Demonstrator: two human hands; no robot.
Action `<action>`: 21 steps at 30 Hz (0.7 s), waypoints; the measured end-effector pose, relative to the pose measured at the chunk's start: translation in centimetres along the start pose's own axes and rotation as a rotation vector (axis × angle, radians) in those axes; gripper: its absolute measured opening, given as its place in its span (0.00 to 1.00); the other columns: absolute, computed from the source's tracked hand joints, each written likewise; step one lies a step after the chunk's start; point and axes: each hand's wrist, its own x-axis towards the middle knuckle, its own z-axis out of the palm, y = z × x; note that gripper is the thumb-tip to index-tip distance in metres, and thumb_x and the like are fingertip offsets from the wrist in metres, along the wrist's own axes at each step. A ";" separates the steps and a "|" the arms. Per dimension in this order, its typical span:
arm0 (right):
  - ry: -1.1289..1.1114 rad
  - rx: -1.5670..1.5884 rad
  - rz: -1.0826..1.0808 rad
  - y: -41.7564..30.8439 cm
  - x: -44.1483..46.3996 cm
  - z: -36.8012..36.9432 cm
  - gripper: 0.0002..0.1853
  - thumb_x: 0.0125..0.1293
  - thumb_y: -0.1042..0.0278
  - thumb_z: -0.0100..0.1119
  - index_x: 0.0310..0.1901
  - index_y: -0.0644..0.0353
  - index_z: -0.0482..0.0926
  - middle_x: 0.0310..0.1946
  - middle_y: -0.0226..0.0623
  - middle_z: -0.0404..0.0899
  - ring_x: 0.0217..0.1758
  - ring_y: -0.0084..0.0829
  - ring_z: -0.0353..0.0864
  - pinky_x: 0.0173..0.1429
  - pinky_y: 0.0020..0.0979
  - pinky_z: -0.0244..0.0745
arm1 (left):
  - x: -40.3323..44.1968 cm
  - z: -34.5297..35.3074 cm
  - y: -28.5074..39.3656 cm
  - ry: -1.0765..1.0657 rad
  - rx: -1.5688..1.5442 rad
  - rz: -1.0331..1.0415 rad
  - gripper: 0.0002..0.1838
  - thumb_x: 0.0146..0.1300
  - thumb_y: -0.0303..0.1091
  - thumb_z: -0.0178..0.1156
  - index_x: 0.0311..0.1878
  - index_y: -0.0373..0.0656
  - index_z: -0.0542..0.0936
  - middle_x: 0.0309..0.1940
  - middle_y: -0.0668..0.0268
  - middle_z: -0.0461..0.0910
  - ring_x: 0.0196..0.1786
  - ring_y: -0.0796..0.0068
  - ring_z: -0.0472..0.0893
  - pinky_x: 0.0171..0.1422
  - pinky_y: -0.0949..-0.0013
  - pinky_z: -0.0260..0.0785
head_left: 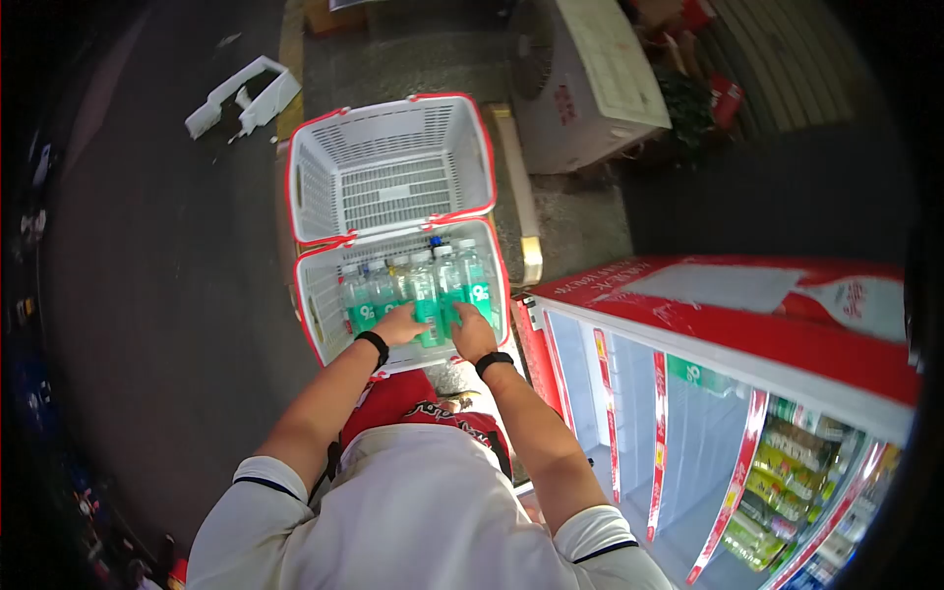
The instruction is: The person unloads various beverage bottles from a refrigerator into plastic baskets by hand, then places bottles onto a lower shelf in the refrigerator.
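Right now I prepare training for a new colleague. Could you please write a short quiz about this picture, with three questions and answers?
1. Which things do the left hand and right hand reach among?
(a) fridge shelves
(b) green-labelled bottles
(c) the fan unit
2. True or false: those bottles stand in the farther basket.
3. Fill in: just behind each hand is a black ____.

Key: 1. b. 2. False; they stand in the nearer basket. 3. Wristband.
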 end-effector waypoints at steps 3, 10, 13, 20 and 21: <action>0.130 0.029 0.002 1.0 -2.1 -1.3 0.19 0.64 0.72 0.59 0.58 0.66 0.79 0.54 0.54 0.81 0.52 0.49 0.85 0.57 0.43 0.79 | 0.5 -0.9 -0.2 -0.048 0.116 0.061 0.28 0.57 0.48 0.69 0.52 0.35 0.80 0.44 0.45 0.85 0.48 0.50 0.85 0.54 0.52 0.76; 0.350 0.363 0.076 0.9 -14.0 -11.4 0.16 0.64 0.69 0.65 0.51 0.65 0.80 0.46 0.49 0.86 0.43 0.40 0.89 0.51 0.40 0.82 | -0.2 2.4 5.7 0.249 0.093 0.279 0.41 0.62 0.38 0.69 0.72 0.28 0.63 0.67 0.39 0.71 0.67 0.50 0.76 0.70 0.56 0.68; 0.745 0.378 0.034 1.3 -19.3 -16.7 0.18 0.62 0.67 0.68 0.52 0.63 0.80 0.42 0.44 0.85 0.39 0.33 0.88 0.44 0.33 0.82 | -3.7 5.3 11.3 0.191 0.081 0.357 0.39 0.62 0.36 0.70 0.71 0.29 0.65 0.67 0.42 0.72 0.61 0.56 0.81 0.65 0.59 0.72; 1.429 0.473 0.120 1.5 -24.7 -31.9 0.35 0.54 0.69 0.76 0.63 0.64 0.70 0.54 0.47 0.78 0.53 0.39 0.81 0.58 0.41 0.79 | -9.0 14.0 22.2 0.041 0.019 0.680 0.33 0.65 0.33 0.69 0.70 0.34 0.68 0.65 0.49 0.74 0.54 0.64 0.84 0.57 0.64 0.77; 1.463 0.223 0.108 3.7 -23.9 -32.9 0.37 0.53 0.68 0.77 0.64 0.65 0.68 0.56 0.51 0.77 0.57 0.46 0.80 0.61 0.44 0.78 | -9.8 15.1 23.1 -0.010 -0.044 0.718 0.33 0.66 0.33 0.68 0.70 0.34 0.68 0.65 0.49 0.74 0.56 0.64 0.83 0.57 0.65 0.77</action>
